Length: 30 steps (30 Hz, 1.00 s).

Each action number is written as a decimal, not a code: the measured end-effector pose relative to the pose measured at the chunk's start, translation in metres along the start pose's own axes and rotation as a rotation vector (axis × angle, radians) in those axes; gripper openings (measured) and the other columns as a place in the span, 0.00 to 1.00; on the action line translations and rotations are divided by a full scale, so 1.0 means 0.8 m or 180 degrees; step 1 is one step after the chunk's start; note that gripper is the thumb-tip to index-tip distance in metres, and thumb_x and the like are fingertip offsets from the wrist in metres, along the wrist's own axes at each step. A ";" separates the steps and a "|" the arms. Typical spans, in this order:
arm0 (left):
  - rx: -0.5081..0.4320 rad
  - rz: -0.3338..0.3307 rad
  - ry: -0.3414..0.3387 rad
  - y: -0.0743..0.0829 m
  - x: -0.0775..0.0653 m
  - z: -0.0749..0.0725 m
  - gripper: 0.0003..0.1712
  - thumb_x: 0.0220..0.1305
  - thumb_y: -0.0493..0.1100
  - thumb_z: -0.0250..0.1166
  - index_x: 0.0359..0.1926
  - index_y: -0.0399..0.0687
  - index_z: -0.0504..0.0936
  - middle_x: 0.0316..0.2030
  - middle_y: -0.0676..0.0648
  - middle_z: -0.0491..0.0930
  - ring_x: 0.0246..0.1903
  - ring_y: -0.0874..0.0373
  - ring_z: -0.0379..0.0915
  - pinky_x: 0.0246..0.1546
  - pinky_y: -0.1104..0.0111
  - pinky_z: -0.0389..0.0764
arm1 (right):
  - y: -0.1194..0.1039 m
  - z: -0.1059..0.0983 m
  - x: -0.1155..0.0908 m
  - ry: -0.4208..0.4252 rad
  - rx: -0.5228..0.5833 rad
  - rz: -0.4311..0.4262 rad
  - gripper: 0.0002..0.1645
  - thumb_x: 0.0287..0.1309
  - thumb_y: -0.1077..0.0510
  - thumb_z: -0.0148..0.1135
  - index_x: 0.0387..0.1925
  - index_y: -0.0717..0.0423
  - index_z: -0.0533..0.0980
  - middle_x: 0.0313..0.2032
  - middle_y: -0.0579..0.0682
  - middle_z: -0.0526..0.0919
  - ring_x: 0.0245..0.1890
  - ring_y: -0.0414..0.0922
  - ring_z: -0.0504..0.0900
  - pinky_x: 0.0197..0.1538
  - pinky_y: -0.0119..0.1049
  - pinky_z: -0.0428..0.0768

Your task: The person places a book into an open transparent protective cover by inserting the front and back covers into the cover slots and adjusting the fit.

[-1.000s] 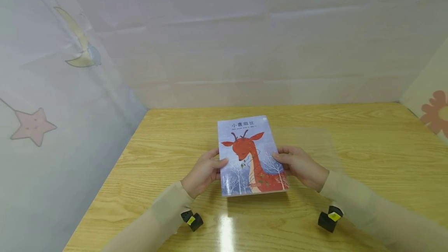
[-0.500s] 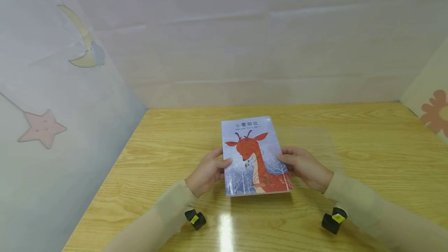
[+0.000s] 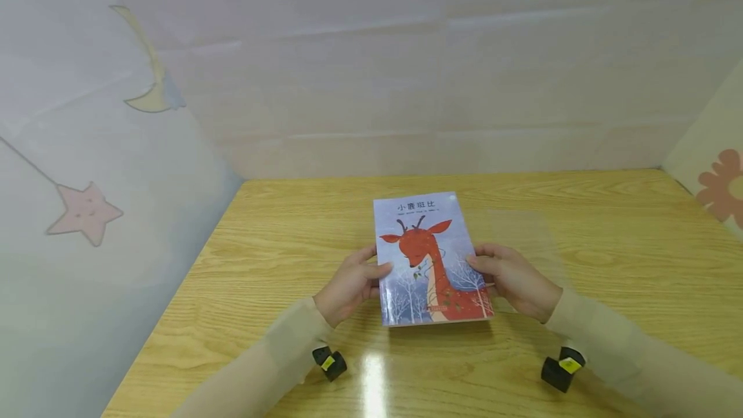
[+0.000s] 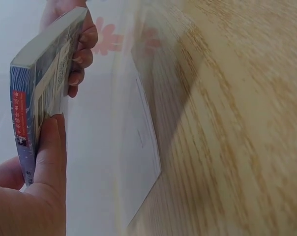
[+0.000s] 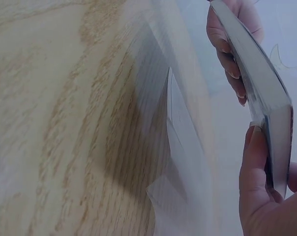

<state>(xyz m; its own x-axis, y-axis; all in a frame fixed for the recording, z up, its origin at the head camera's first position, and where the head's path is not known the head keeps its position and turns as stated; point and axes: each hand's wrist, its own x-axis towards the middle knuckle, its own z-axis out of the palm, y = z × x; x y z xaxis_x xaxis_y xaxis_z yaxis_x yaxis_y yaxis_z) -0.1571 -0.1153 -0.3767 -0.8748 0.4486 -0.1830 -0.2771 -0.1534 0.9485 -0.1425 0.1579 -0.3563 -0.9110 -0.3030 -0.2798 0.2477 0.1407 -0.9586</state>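
Observation:
A paperback book (image 3: 429, 257) with a red deer on its pale blue-violet cover is held face up above the table. The left hand (image 3: 351, 282) grips its left edge, thumb on the cover and fingers underneath. On the opposite edge the right hand (image 3: 516, 279) holds it the same way. In the left wrist view the book's spine (image 4: 21, 118) and part of its back, with a barcode, show beside the left hand (image 4: 35, 191). The right wrist view shows the page edges (image 5: 259, 78) and the right hand (image 5: 259, 191) pinching them. Under the book and to its right lies a clear plastic sheet (image 3: 525, 237).
The wooden table (image 3: 278, 231) has a bright glare spot near its front. Pale cloth walls (image 3: 371, 82) with a moon, a star (image 3: 87, 213) and a flower (image 3: 725, 186) stand behind and at both sides. Black wrist cameras (image 3: 563, 369) hang under the sleeves.
Both hands and the book have shifted slightly to the right in the head view. The left wall's moon and star also appear further right. The grip is unchanged.

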 end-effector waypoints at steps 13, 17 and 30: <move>0.0076 -0.0100 0.0016 -0.005 0.006 0.006 0.26 0.71 0.32 0.53 0.67 0.28 0.61 0.47 0.33 0.81 0.37 0.56 0.82 0.41 0.63 0.83 | 0.007 -0.010 -0.004 -0.0015 0.0045 0.0095 0.31 0.74 0.56 0.45 0.64 0.78 0.53 0.41 0.50 0.79 0.38 0.41 0.82 0.41 0.38 0.82; 0.0104 -0.0116 -0.0022 -0.005 0.008 0.008 0.24 0.72 0.33 0.52 0.65 0.27 0.64 0.50 0.32 0.79 0.39 0.55 0.82 0.43 0.62 0.83 | 0.009 -0.013 -0.007 0.0007 0.0029 0.0106 0.32 0.74 0.56 0.45 0.65 0.78 0.52 0.41 0.50 0.79 0.38 0.41 0.82 0.41 0.38 0.83; 0.0077 -0.0138 -0.0086 -0.010 0.015 0.017 0.23 0.72 0.33 0.52 0.64 0.28 0.65 0.50 0.33 0.80 0.38 0.56 0.82 0.40 0.64 0.83 | 0.011 -0.024 -0.012 0.0018 0.0005 0.0092 0.30 0.74 0.57 0.45 0.63 0.79 0.53 0.39 0.49 0.79 0.37 0.41 0.82 0.39 0.37 0.83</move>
<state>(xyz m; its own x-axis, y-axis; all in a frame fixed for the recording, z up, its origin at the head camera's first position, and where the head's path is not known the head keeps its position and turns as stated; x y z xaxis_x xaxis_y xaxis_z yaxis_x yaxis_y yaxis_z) -0.1601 -0.0964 -0.3831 -0.8511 0.4780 -0.2172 -0.3044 -0.1122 0.9459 -0.1382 0.1798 -0.3611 -0.9052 -0.2935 -0.3072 0.2745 0.1478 -0.9502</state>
